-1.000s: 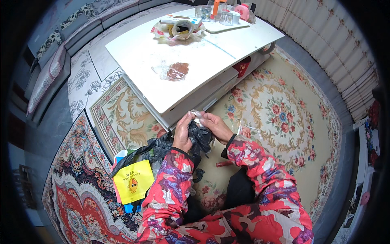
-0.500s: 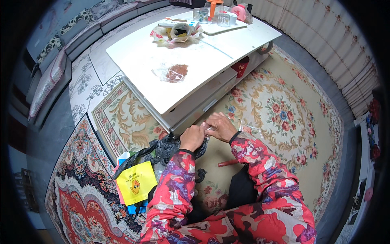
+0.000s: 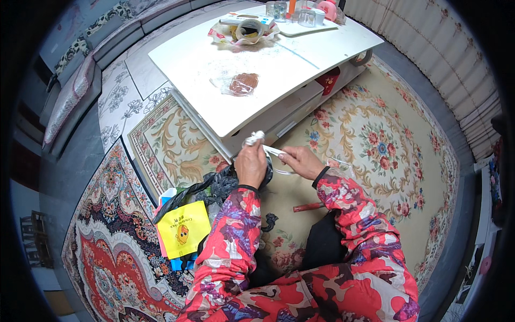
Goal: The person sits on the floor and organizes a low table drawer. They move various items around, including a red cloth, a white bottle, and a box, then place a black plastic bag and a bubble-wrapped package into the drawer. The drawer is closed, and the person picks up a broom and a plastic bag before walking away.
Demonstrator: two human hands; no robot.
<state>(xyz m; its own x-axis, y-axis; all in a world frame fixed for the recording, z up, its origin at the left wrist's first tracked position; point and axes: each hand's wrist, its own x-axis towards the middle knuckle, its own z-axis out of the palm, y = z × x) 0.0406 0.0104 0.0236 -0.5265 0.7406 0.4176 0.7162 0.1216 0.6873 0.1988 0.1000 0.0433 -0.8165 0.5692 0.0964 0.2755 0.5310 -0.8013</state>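
My left hand [image 3: 252, 163] is closed round a bunched white strap or cord [image 3: 255, 137], just over a crumpled black plastic bag [image 3: 223, 183]. To its right my right hand [image 3: 302, 161] pinches the white strip, which stretches between both hands, with a thin loop hanging below. Beside my left forearm lies a yellow bag with a duck print [image 3: 186, 225] on other coloured bags. A red stick-like piece [image 3: 307, 206] lies on the floral carpet [image 3: 407, 172] near my right knee.
A white low table [image 3: 199, 70] stands ahead, bearing a reddish wrapped slab [image 3: 243, 84], a tape roll [image 3: 249, 30] in crumpled wrapping, and glasses [image 3: 307, 17] on a tray. A grey sofa [image 3: 72, 102] runs along the left, a pale curtain [image 3: 418, 51] along the right.
Both hands have risen; my right hand has moved rightward, drawing out the white strip that was bunched between them. The white bunch now shows above my left fist.
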